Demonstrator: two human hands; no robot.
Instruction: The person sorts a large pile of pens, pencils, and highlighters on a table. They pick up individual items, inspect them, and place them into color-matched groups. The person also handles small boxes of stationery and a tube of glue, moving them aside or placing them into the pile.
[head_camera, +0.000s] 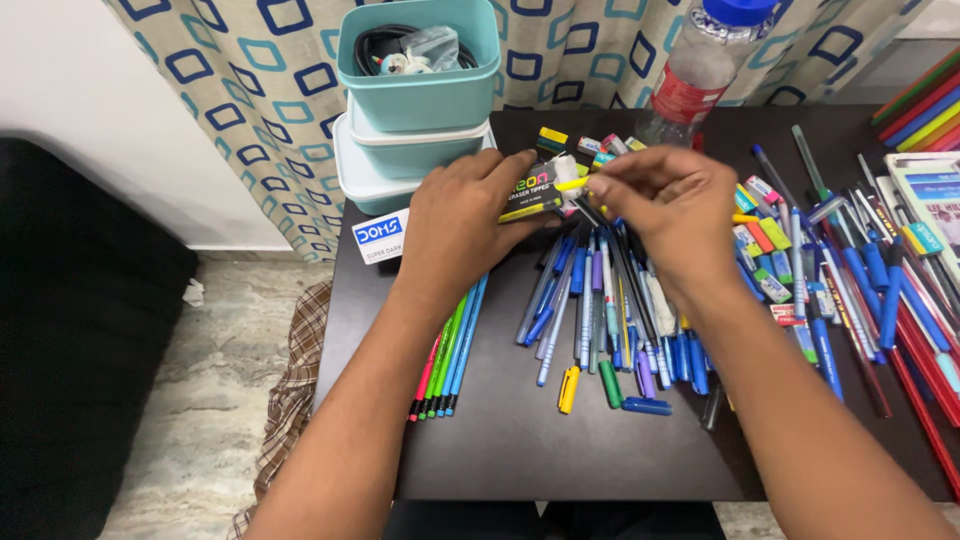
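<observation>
My left hand (462, 222) grips a small black pencil box (532, 192) with yellow edges, held above the dark table (520, 440). My right hand (668, 212) pinches a thin yellow pencil (574, 184) at the mouth of that box. Below both hands lies a loose heap of pens (610, 310), mostly blue, with a few caps. A row of coloured pencils (448, 350) lies to the left of the heap, under my left forearm.
Stacked teal and pale plastic tubs (420, 90) stand at the table's back left, a clear bottle (700, 70) with a blue cap at the back. Small erasers (765, 245) and more pens and red pencils (900, 310) fill the right side. A white pencil box (380, 236) lies beside the tubs.
</observation>
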